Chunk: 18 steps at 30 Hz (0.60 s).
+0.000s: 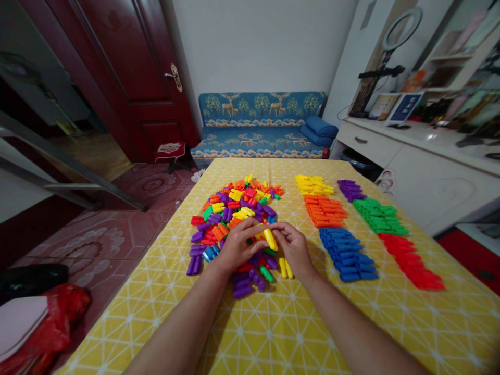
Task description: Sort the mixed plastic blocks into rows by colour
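Observation:
My left hand [242, 245] and my right hand [292, 245] meet over the right side of a mixed pile of coloured plastic pieces [219, 219]. Between them they hold a yellow piece [270, 239], with the fingers of both closed on it. Just below my right hand, another yellow piece [286, 268] lies on the cloth. Sorted groups stand to the right: yellow [313, 185], orange [325, 211], blue [347, 255], purple [350, 190], green [379, 216] and red [409, 261].
The table wears a yellow patterned cloth [242, 333]. Beyond its far edge is a blue sofa [258, 135]. A white cabinet [425, 177] stands on the right, a small stool [171, 151] and a metal ladder [74, 182] on the left.

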Each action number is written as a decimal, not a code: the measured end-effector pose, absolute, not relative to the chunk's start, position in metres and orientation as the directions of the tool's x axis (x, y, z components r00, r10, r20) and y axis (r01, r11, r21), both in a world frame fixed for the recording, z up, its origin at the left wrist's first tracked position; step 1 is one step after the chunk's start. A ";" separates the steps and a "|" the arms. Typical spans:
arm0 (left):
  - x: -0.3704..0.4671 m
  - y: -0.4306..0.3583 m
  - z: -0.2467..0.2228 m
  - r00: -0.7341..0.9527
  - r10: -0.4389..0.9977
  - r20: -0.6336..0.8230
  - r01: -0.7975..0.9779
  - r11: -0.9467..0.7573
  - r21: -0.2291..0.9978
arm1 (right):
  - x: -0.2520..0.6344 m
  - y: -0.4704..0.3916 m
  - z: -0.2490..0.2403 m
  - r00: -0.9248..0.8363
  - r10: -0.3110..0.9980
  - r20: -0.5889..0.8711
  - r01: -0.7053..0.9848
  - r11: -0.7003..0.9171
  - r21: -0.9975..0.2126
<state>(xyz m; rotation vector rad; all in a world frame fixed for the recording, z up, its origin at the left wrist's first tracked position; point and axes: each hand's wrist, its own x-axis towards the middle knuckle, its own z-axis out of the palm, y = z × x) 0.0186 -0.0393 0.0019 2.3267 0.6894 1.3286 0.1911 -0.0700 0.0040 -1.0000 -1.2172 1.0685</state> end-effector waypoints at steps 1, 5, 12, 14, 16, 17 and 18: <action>0.019 -0.039 0.001 0.432 0.580 0.690 0.222 -0.810 0.542 | 0.191 -0.070 0.003 0.029 0.978 0.206 -0.097 0.208 -0.973; 0.019 -0.039 0.001 0.422 0.590 0.688 0.228 -0.804 0.549 | 0.192 -0.068 0.001 0.020 0.986 0.167 -0.117 0.168 -0.979; 0.016 -0.039 0.002 0.407 0.590 0.697 0.267 -0.807 0.527 | 0.207 -0.072 0.004 -0.076 0.984 0.164 -0.031 0.162 -0.986; 0.016 -0.039 0.001 0.408 0.583 0.703 0.296 -0.813 0.502 | 0.212 -0.072 0.005 -0.166 0.970 0.177 -0.008 0.179 -0.984; 0.017 -0.039 0.001 0.416 0.577 0.703 0.334 -0.816 0.472 | 0.216 -0.072 0.007 -0.205 0.958 0.201 0.070 0.219 -0.973; 0.017 -0.039 0.001 0.423 0.575 0.700 0.350 -0.816 0.459 | 0.217 -0.071 0.007 -0.209 0.956 0.207 0.118 0.234 -0.965; 0.018 -0.039 0.002 0.430 0.575 0.696 0.364 -0.816 0.449 | 0.219 -0.070 0.008 -0.212 0.956 0.205 0.162 0.241 -0.957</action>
